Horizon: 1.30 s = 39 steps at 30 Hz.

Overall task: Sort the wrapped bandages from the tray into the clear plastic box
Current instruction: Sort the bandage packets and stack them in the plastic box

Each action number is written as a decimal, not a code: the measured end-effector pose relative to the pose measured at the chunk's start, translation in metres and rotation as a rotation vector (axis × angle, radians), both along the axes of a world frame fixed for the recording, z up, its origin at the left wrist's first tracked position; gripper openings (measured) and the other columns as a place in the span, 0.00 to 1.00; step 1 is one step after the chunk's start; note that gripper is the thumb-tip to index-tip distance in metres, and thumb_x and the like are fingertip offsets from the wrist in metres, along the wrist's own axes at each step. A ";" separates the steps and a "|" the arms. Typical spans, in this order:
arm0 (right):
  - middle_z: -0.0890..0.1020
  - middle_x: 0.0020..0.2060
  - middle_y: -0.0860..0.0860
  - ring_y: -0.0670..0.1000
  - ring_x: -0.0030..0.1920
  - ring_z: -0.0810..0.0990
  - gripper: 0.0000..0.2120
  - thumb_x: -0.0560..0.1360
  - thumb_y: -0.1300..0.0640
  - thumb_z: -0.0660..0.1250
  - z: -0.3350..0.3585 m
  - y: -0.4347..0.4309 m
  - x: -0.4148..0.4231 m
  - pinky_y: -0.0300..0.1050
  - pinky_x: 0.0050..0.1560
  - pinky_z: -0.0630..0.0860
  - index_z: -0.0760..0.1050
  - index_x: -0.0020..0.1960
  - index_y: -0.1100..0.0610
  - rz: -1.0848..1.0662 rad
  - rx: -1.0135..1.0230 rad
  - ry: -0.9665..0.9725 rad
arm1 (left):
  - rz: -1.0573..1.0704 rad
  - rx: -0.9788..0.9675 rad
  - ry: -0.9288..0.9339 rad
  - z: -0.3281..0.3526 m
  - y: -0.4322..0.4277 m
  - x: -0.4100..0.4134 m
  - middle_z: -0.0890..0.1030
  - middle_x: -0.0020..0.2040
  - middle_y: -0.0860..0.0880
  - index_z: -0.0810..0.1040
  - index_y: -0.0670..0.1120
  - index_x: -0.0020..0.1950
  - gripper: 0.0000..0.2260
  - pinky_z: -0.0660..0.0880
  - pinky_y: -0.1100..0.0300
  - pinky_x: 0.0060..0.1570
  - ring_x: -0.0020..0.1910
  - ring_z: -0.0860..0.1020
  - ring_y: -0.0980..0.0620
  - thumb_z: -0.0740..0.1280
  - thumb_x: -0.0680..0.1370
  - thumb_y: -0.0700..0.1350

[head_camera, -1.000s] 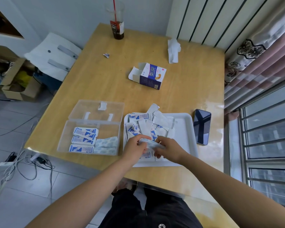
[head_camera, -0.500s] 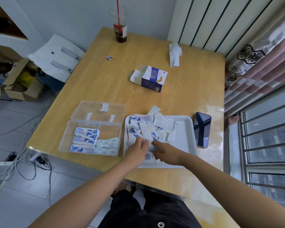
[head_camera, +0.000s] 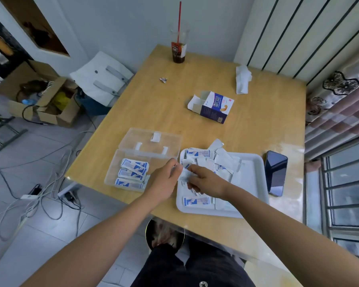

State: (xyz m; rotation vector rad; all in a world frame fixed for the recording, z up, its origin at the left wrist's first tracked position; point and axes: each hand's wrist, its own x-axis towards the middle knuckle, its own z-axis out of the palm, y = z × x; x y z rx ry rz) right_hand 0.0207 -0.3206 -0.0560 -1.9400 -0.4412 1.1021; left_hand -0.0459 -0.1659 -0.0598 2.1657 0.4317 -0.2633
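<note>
A white tray point(head_camera: 252, 177) on the wooden table holds a heap of white-and-blue wrapped bandages point(head_camera: 211, 162), with one more lying near its front edge point(head_camera: 196, 201). Left of it stands the clear plastic box point(head_camera: 116, 164), lid folded back, with several wrapped bandages point(head_camera: 133, 172) inside. My right hand point(head_camera: 205, 181) and my left hand point(head_camera: 166, 179) meet over the tray's left rim. Both pinch one wrapped bandage point(head_camera: 184, 174) between them. My left hand covers the box's right end.
A black phone point(head_camera: 276, 172) lies right of the tray. Behind are an open bandage carton point(head_camera: 212, 106), a crumpled tissue point(head_camera: 243, 79), a small wrapper scrap point(head_camera: 163, 79) and a drink cup with a red straw point(head_camera: 178, 48). Cables and cardboard boxes lie on the floor at left.
Both hands have moved left and slightly up, from the tray's front to its left rim, carrying the pinched bandage. The camera has tilted and drawn back a little.
</note>
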 end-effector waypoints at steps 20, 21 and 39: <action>0.78 0.34 0.51 0.49 0.31 0.70 0.07 0.77 0.64 0.55 -0.007 0.033 0.002 0.42 0.34 0.67 0.71 0.47 0.59 -0.285 -0.060 -0.028 | -0.530 0.421 0.320 -0.048 0.058 0.015 0.69 0.69 0.47 0.68 0.51 0.72 0.21 0.61 0.53 0.63 0.68 0.59 0.46 0.54 0.80 0.40; 0.78 0.34 0.51 0.49 0.31 0.69 0.07 0.77 0.64 0.54 -0.007 0.034 0.003 0.42 0.34 0.66 0.71 0.48 0.59 -0.283 -0.060 -0.023 | -0.524 0.398 0.305 -0.047 0.059 0.014 0.70 0.69 0.48 0.69 0.51 0.71 0.20 0.61 0.53 0.64 0.68 0.60 0.46 0.54 0.80 0.40; 0.79 0.31 0.52 0.47 0.27 0.71 0.09 0.78 0.61 0.56 0.016 0.077 0.011 0.37 0.27 0.65 0.73 0.42 0.59 0.008 -0.149 0.030 | -0.625 0.539 -0.223 -0.010 0.080 0.004 0.68 0.65 0.52 0.63 0.49 0.73 0.22 0.63 0.59 0.64 0.66 0.65 0.52 0.61 0.80 0.50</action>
